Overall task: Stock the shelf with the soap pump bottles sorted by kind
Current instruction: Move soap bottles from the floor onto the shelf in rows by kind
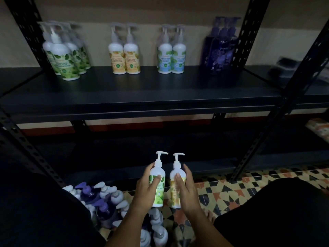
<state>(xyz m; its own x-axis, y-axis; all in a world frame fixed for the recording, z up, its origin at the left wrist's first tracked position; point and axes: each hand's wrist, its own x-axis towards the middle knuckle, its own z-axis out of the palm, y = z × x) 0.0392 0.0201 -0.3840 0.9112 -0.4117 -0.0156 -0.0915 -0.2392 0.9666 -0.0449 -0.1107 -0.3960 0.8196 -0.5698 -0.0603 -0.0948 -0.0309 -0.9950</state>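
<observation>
Looking up from your fingers, you have the shelf (160, 97) above and beyond them, a wide dark board, and on it four groups of bottles stand upright along the back. The green group (66, 56) stands far up and to the left of your fingers, the yellow group (124, 56) is up and a little left, the blue group (171, 56) is nearly straight above, and the purple group (219, 50) is up and to the right. Below and to the left of your fingers, the unsorted bottles (99, 200) lie in a pile on the tiled floor (231, 189).

Your left hand (149, 188) grips the green-label bottle (157, 186), with the fingers curled around its left side and the thumb across the label. Your right hand (187, 189) grips the yellow-label bottle (175, 189) in the same way, from its right side. The two bottles are just beside each other between your hands. Both are upright, the long axis is vertical and the pump heads are above your fingertips, with the spouts pointing right.

The coming move turns on this: I judge that each bottle must go up and to the left to its own group. The green group is further left, and the left hand, which holds the green one, is on that side. So the arms need not cross. The bottles are already upright, so they probably need no turning before you set them down.
</observation>
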